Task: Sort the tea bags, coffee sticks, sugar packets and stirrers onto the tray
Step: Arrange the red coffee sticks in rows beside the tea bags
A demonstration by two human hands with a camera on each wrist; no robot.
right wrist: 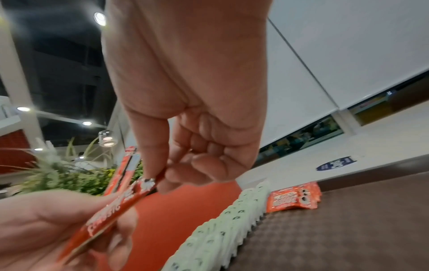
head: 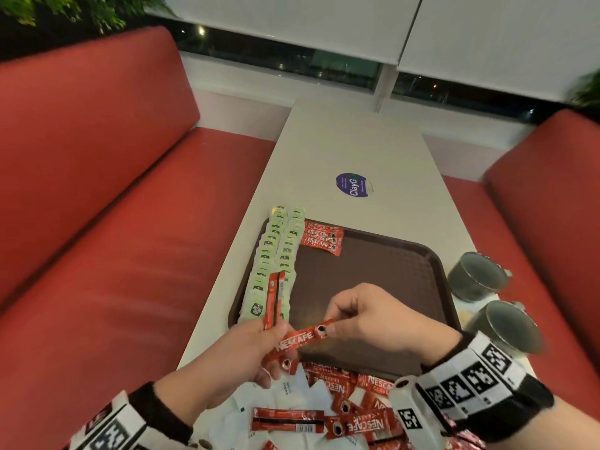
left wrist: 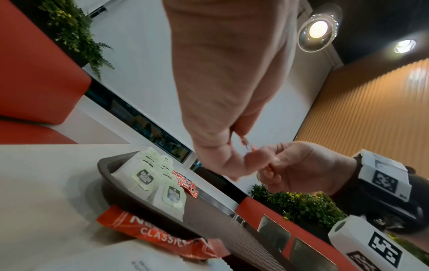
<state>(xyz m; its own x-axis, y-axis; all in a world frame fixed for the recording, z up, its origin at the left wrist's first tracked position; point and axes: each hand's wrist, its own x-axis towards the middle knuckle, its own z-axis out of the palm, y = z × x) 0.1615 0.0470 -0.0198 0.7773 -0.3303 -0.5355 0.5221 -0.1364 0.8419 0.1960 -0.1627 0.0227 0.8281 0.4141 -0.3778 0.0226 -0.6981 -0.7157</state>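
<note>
Many coffee sticks [head: 354, 414] and sugar packets [head: 285, 393] lie loose nearest. Above them the left hand [head: 224, 362] grips several sticks, while the right hand [head: 373, 319] pinches the end of one coffee stick [head: 303, 339]. Coffee sorting seems underway; next, lay it on the tray [head: 373, 274] beside the far stack [head: 321, 237], past the tea bags [head: 276, 254].

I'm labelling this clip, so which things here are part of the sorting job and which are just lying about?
Part of the job:
brown tray
green tea bags in rows on it
coffee sticks on the tray
coffee stick in both hands' grip: left hand, right hand
loose coffee sticks
sugar packets

Just lying about:
two dark cups
blue sticker
</note>
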